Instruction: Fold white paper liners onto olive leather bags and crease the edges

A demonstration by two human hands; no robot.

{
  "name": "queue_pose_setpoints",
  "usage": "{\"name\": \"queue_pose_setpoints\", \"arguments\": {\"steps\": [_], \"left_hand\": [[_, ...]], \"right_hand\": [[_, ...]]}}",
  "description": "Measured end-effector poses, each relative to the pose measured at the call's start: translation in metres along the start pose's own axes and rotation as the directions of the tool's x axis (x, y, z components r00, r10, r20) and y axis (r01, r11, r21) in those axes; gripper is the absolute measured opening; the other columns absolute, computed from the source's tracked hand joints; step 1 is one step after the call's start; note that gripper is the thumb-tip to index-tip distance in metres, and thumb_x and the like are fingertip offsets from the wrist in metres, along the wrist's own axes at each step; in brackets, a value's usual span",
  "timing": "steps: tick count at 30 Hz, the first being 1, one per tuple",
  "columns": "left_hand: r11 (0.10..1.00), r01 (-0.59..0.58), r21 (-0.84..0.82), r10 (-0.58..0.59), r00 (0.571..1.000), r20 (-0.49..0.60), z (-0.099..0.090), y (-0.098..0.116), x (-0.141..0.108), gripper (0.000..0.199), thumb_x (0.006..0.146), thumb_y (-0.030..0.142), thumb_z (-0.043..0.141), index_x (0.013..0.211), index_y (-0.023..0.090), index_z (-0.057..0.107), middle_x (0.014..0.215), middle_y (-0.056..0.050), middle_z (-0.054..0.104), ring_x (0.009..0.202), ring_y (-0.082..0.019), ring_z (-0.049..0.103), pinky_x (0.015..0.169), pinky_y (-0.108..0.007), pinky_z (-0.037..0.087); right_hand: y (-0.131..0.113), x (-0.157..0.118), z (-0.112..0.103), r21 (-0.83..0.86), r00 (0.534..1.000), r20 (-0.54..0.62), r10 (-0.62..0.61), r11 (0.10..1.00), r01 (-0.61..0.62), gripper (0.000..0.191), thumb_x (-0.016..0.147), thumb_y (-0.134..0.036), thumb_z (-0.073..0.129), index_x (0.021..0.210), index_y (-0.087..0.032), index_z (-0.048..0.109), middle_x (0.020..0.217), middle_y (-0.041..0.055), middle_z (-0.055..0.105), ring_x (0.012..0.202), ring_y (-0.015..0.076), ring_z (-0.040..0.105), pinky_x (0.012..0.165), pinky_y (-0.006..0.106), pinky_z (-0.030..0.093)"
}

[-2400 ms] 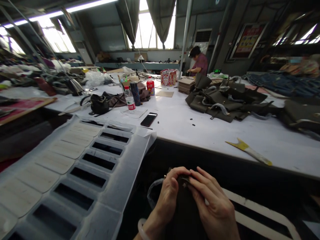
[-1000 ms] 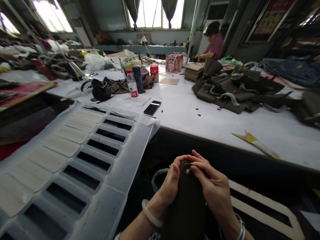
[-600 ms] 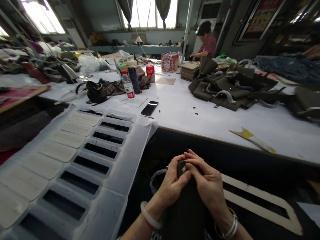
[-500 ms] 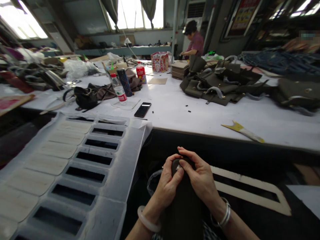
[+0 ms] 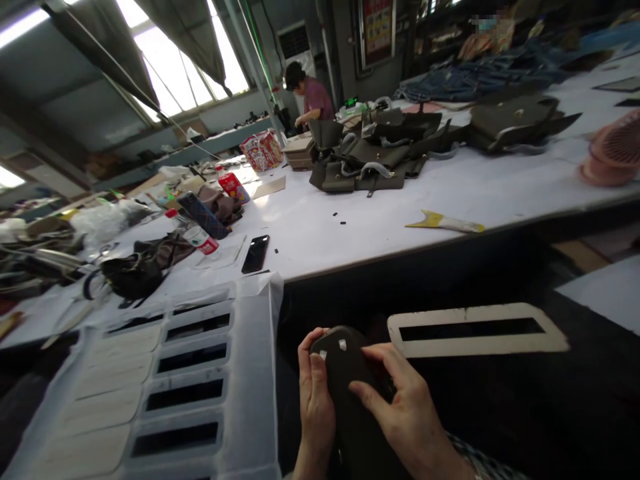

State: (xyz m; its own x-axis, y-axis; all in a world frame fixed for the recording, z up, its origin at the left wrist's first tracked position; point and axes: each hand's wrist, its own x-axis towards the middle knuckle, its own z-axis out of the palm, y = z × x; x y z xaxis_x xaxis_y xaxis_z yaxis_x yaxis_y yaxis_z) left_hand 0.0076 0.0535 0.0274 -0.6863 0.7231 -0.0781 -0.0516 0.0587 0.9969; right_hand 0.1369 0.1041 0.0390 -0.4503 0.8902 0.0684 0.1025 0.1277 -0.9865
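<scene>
A dark olive handbag is held up in front of me, its long rounded narrow face toward me. Two small white tabs stand out near its far end. My left hand wraps the bag's left edge, thumb beside one of the tabs. On the other side, my right hand grips the right edge, with the thumb resting on the face and the fingers along the side. The lower part of the bag runs out of view.
A translucent sheet with slots and pale strips lies at left. A cream frame-shaped panel is at right. The white table ahead bears a phone, a bottle, olive handbags, a yellow-ended tool and a pink fan. A co-worker stands beyond.
My view has turned right and tilted. My hands have moved apart from the bag's far end, uncovering the two white tabs. The right hand has slid down along the right edge.
</scene>
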Motion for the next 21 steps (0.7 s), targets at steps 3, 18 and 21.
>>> {"name": "queue_pose_setpoints", "arguments": {"steps": [3,18,21], "left_hand": [[1.000,0.008,0.024,-0.008,1.000,-0.018,0.002,0.002,-0.003,0.047,0.094,0.061,0.045,0.122,0.024,0.055,0.120,-0.007,0.064,0.107,-0.020,0.064,0.092,-0.030,0.051],[0.991,0.070,0.114,-0.067,0.997,-0.034,0.011,-0.021,-0.044,0.060,0.094,0.046,0.057,0.148,0.024,0.043,0.148,-0.006,0.052,0.136,-0.022,0.049,0.111,-0.029,0.042],[0.985,0.129,0.116,-0.116,0.987,-0.114,0.008,-0.032,-0.056,0.052,0.089,0.045,0.063,0.137,0.024,0.058,0.137,-0.006,0.063,0.128,-0.025,0.057,0.108,-0.032,0.047]], "right_hand": [[-0.003,0.002,0.004,0.016,0.999,-0.011,0.044,0.999,-0.044,0.015,0.084,-0.021,0.064,0.099,-0.025,0.062,0.098,0.0001,0.065,0.091,0.0175,0.062,0.079,0.028,0.051],[0.014,0.019,-0.003,0.304,0.941,-0.016,0.337,0.899,-0.316,0.038,0.073,-0.050,0.074,0.093,-0.020,0.065,0.090,0.0072,0.072,0.083,0.0250,0.068,0.075,0.036,0.056],[0.025,0.011,-0.006,0.189,0.950,-0.034,0.309,0.936,-0.298,0.043,0.070,-0.051,0.076,0.099,-0.020,0.069,0.106,0.0086,0.071,0.088,0.0256,0.068,0.081,0.038,0.056]]}}
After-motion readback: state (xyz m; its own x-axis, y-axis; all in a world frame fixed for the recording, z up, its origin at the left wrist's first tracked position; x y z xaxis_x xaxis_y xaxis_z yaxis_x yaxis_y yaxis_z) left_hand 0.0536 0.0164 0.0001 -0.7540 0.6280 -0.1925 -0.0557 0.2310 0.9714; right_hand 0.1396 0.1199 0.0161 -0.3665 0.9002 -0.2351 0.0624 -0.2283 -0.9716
